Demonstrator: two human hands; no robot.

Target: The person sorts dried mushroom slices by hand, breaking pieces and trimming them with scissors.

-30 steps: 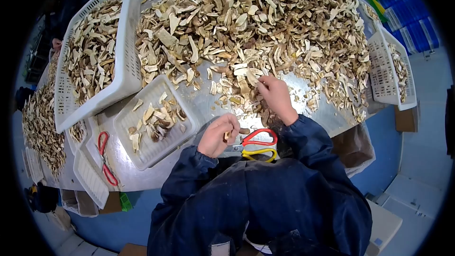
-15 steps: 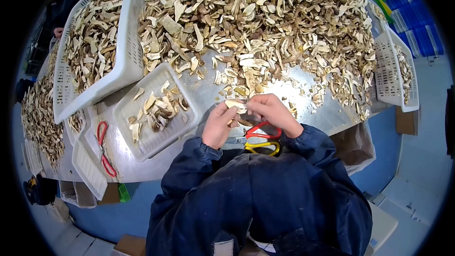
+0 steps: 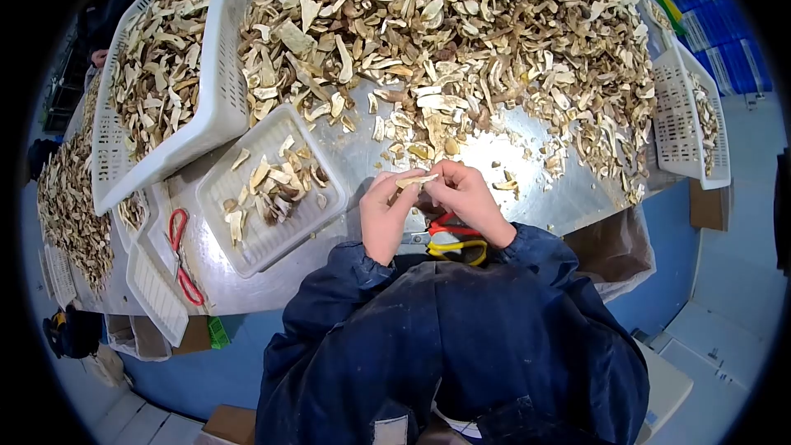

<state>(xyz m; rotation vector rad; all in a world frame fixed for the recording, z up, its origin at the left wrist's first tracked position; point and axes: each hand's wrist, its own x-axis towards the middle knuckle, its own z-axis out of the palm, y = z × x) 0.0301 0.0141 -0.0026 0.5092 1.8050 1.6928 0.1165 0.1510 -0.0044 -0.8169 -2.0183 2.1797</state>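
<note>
Head view: one thin, curved, cream-coloured mushroom-like slice sits between the two hands at the centre of the frame. The left hand is nearly closed, pinching it between thumb and fingers; the right hand, also mostly closed, has the other end at its fingertips.

For handling such a piece well, a light pinch at both ends seems best, since it looks brittle, with fingers kept clear of the steel scissors with one red and one yellow handle just below.

Counted: two pairs of scissors, the other being the all-red-handled scissors at lower left; one shallow translucent plastic tray left of centre; at least two white slotted plastic baskets, one upper left, one at right. The brown-and-cream heap of slices up top is beyond counting.
</note>
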